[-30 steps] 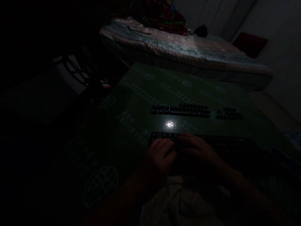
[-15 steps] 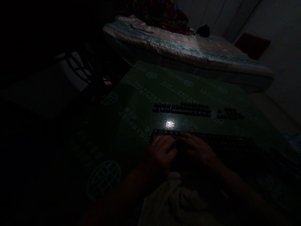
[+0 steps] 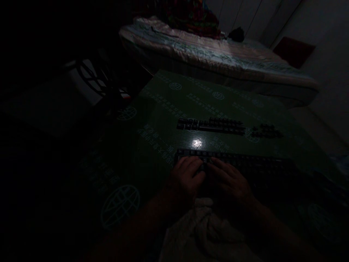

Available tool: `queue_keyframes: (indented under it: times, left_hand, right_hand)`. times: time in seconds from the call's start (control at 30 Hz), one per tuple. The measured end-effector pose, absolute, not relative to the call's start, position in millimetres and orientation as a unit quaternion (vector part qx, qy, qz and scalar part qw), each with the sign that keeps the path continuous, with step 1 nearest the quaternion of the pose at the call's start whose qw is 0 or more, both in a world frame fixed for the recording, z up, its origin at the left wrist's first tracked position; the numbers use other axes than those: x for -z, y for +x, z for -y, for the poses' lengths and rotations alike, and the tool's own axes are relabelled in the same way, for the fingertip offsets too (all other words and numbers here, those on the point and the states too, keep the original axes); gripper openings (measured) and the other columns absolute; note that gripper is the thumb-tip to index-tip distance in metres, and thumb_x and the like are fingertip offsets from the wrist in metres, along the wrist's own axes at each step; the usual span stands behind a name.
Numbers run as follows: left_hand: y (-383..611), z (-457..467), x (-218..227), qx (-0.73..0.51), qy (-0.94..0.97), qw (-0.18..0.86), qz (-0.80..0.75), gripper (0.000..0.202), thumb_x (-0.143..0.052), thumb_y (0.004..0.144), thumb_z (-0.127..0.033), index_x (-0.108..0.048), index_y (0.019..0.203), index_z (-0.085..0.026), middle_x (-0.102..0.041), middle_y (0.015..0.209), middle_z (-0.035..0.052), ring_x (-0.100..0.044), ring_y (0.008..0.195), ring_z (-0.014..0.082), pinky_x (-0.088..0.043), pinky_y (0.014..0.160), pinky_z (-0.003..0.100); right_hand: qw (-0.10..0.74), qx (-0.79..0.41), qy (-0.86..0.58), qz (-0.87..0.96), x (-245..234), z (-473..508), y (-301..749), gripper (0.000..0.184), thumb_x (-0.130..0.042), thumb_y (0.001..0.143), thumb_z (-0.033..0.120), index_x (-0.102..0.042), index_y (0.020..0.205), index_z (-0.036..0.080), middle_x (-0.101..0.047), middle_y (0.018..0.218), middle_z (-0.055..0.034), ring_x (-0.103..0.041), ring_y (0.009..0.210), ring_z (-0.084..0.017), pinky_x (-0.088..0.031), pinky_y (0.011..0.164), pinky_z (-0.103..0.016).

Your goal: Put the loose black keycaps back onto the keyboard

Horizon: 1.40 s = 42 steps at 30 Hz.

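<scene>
The scene is very dark. A black keyboard (image 3: 253, 164) lies on a green table cover (image 3: 163, 120) printed with globe marks. My left hand (image 3: 187, 179) rests on the keyboard's left end with its fingers curled over the keys. My right hand (image 3: 230, 181) lies right beside it on the keys, fingers bent and close together. Whether either hand holds anything is lost in the dark. Farther back lie rows of loose black keycaps (image 3: 212, 125), with a smaller group (image 3: 265, 131) to their right.
A pale crumpled cloth (image 3: 201, 233) lies at the near edge under my wrists. A bed with a light cover (image 3: 218, 58) stands behind the table. A dark chair frame (image 3: 95, 80) is at the left. A red cushion (image 3: 294, 52) sits at the back right.
My right hand has drawn back slightly toward me along the keys. The left hand has stayed in place. The view has shifted a little.
</scene>
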State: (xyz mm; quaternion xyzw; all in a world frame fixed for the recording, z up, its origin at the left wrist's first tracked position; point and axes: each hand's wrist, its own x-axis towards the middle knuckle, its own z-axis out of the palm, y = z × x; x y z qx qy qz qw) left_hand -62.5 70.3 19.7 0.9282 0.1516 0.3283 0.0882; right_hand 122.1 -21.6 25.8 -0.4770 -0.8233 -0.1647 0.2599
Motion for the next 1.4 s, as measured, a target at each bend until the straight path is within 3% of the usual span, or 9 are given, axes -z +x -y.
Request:
queue_keyframes:
  times: [0.13,0.27,0.43,0.63,0.77,1.1,1.27,1.4]
  left_hand:
    - [-62,-70,-17,-0.329,0.928,0.089,-0.149,0.025,-0.041,0.09,-0.019,-0.065,0.09,-0.012,-0.062,0.111,0.0155,-0.054,0.11,0.0256,-0.047,0.095,0.045]
    - [-60,-71,-13,-0.347,0.922,0.074,-0.155,0.025,-0.041,0.09,-0.019,-0.065,0.087,-0.013,-0.062,0.11,0.0147,-0.055,0.108,0.0251,-0.048,0.094,0.045]
    - [-59,-69,-14,-0.357,0.919,0.058,-0.157,0.025,-0.041,0.09,-0.018,-0.065,0.088,-0.014,-0.063,0.109,0.0137,-0.055,0.108,0.0245,-0.048,0.093,0.044]
    - [-59,-61,-12,-0.33,0.93,0.054,-0.155,0.026,-0.043,0.089,-0.02,-0.064,0.104,-0.017,-0.059,0.122,0.0152,-0.048,0.121,0.0302,-0.045,0.096,0.052]
    - [-60,-59,-7,-0.307,0.938,0.057,-0.15,0.026,-0.044,0.089,-0.02,-0.063,0.107,-0.017,-0.056,0.127,0.0166,-0.044,0.126,0.0318,-0.043,0.097,0.055]
    - [-56,-62,5,-0.372,0.915,0.023,-0.155,0.025,-0.041,0.088,-0.015,-0.064,0.098,-0.018,-0.06,0.121,0.0136,-0.047,0.123,0.0278,-0.045,0.096,0.051]
    - [-55,-62,9,-0.398,0.902,0.006,-0.168,0.023,-0.043,0.088,-0.016,-0.064,0.096,-0.02,-0.062,0.118,0.011,-0.049,0.12,0.0262,-0.045,0.097,0.049]
    - [-56,-61,9,-0.395,0.904,0.012,-0.166,0.024,-0.042,0.09,-0.018,-0.064,0.098,-0.02,-0.061,0.121,0.0102,-0.049,0.121,0.0255,-0.044,0.098,0.048]
  right_hand:
    - [0.258,0.158,-0.48,0.824,-22,24,122,0.019,-0.047,0.093,0.017,-0.065,0.099,0.016,-0.067,0.116,-0.0119,-0.035,0.137,-0.026,-0.045,0.099,-0.044]
    - [0.251,0.149,-0.479,0.828,-19,24,121,0.019,-0.048,0.092,0.016,-0.066,0.099,0.018,-0.065,0.12,-0.0108,-0.035,0.137,-0.028,-0.041,0.102,-0.049]
    - [0.264,0.154,-0.54,0.784,-20,25,129,0.02,-0.054,0.089,0.021,-0.065,0.105,0.018,-0.066,0.118,-0.0116,-0.046,0.129,-0.026,-0.046,0.098,-0.046]
    - [0.314,0.183,-0.603,0.71,-29,19,163,0.018,-0.053,0.089,0.023,-0.067,0.101,0.02,-0.069,0.107,-0.0114,-0.062,0.108,-0.025,-0.055,0.085,-0.04]
    - [0.317,0.17,-0.601,0.714,-30,12,175,0.02,-0.051,0.091,0.025,-0.068,0.099,0.021,-0.07,0.101,-0.0104,-0.066,0.099,-0.023,-0.057,0.08,-0.038]
    - [0.313,0.181,-0.585,0.726,-36,-18,192,0.019,-0.049,0.091,0.026,-0.068,0.091,0.02,-0.071,0.094,-0.0091,-0.068,0.088,-0.02,-0.058,0.072,-0.033]
    - [0.271,0.113,-0.596,0.748,-49,-65,215,0.018,-0.053,0.087,0.023,-0.07,0.088,0.019,-0.07,0.093,-0.0093,-0.066,0.083,-0.019,-0.055,0.07,-0.031]
    - [0.14,0.043,-0.671,0.727,-62,-116,224,0.022,-0.05,0.086,0.017,-0.072,0.089,0.018,-0.069,0.1,-0.0099,-0.065,0.089,-0.02,-0.05,0.077,-0.03]
